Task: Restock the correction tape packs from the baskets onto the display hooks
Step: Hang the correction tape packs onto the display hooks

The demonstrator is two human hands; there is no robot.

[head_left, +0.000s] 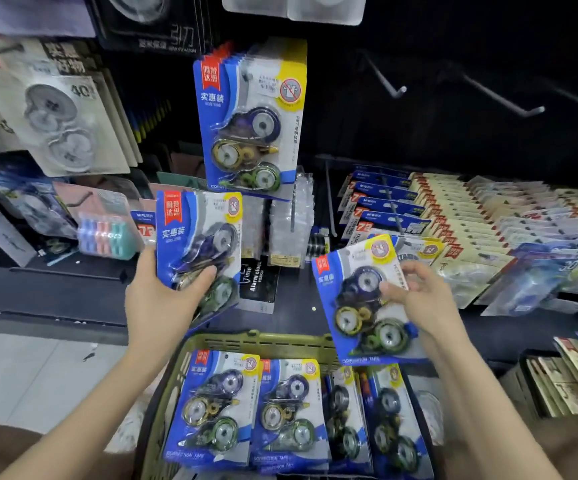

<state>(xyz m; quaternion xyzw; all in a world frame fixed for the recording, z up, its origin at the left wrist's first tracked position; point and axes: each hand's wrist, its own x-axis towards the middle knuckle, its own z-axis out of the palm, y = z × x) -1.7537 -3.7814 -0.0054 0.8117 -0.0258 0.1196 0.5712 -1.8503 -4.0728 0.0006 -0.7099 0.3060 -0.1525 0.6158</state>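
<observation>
My left hand (162,299) grips a small stack of blue correction tape packs (197,237), held upright left of centre. My right hand (419,299) pinches a single blue pack (356,306), tilted, just above the basket's far right corner. Several more packs (280,410) stand in rows inside the olive green basket (256,341) at the bottom centre. A bunch of the same packs (252,123) hangs on a display hook at the upper centre, above my left hand.
Two bare metal hooks (398,90) (537,110) stick out of the dark back wall at the upper right. Other tape packs hang at the upper left (58,123). Rows of stationery packs (488,216) lie on the shelf at right. A dark shelf ledge (72,292) runs across.
</observation>
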